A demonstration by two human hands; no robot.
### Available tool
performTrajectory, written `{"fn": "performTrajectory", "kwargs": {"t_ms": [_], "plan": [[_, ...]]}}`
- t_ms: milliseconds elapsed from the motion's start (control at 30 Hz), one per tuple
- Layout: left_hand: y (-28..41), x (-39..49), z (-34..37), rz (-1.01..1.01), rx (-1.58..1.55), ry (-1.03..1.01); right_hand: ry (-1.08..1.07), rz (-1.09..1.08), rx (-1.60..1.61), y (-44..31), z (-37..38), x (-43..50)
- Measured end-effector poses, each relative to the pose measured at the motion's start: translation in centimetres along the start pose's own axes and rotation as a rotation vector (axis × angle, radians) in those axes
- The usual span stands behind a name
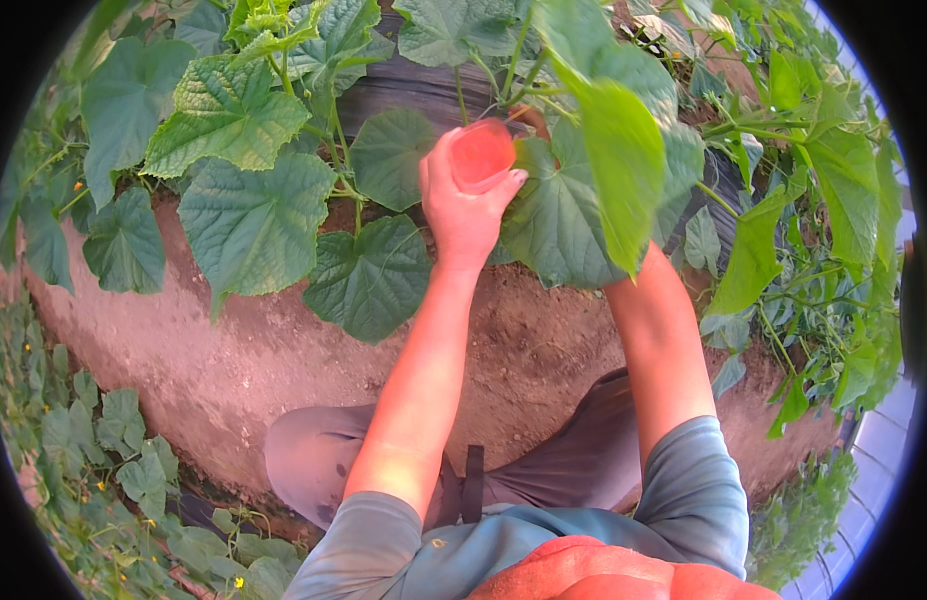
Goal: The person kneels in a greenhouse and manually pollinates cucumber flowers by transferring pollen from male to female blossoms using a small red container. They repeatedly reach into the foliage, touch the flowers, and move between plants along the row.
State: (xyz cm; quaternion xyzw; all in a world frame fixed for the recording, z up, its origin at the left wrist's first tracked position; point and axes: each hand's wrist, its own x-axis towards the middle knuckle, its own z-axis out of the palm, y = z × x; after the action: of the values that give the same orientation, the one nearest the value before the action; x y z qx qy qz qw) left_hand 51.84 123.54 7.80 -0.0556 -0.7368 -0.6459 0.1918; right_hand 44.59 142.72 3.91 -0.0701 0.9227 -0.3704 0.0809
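Note:
My left hand [463, 199] is wrapped around a red cup [481, 154], its open top turned up towards me. The cup is held among the leaves of a cucumber plant [257, 217], close to a green stem [461, 94]. Just right of the cup, part of my right hand [532, 120] shows near the stems. Broad leaves [565, 202] cover the rest of that hand and its wrist, so its grip is hidden. A pale, thin strand [518, 112] runs beside the cup's rim; what it is cannot be made out.
Dark plastic mulch film [396, 94] lies on the bed behind the leaves. Bare soil [283, 352] forms the path around my bent knees. Another row of flowering vines [96, 465] grows at lower left, and dense foliage [838, 210] stands on the right.

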Motion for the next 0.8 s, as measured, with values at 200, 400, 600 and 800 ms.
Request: {"fn": "performTrajectory", "kwargs": {"t_ms": [200,400,600,800], "plan": [[-5.2,-1.9,-0.4,-0.133,0.146,0.002,0.006,-0.042,0.058,0.3,2.3,1.2],[-12.5,-4.3,-1.5,-0.106,0.321,-0.123,0.0,-0.062,0.09,0.2,2.9,2.1],[-17.9,-8.4,-1.8,0.151,0.5,-0.248,0.058,-0.091,0.093,1.2,4.0,1.9],[-14.0,-8.0,-2.3,-0.242,0.364,-0.169,0.007,0.044,0.055,-1.7,4.3,2.0]]}}
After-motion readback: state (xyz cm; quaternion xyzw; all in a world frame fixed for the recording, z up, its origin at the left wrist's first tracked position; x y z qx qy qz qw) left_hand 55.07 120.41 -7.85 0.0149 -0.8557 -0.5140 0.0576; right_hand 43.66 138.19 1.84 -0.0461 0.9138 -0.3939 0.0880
